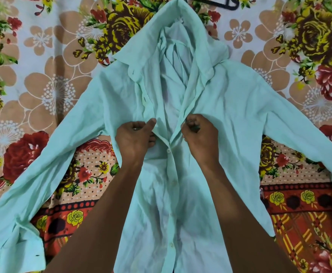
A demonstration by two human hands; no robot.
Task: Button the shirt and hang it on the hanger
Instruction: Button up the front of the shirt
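Observation:
A pale mint-green shirt [230,115] lies front up on a flowered bedsheet, sleeves spread to both sides, collar at the far end. Its lower front is closed with white buttons [168,150]; above that the two front edges gape open up to the collar. My left hand [135,134] pinches the left front edge just above the top fastened button. My right hand [198,133] grips the right front edge opposite it, fingers curled into the cloth. A black hanger [228,4] peeks out beyond the collar at the top edge, mostly out of view.
The flowered bedsheet [52,75] in red, yellow and tan covers the whole surface. The left sleeve cuff [13,247] reaches the near left corner; the right sleeve runs off the right edge.

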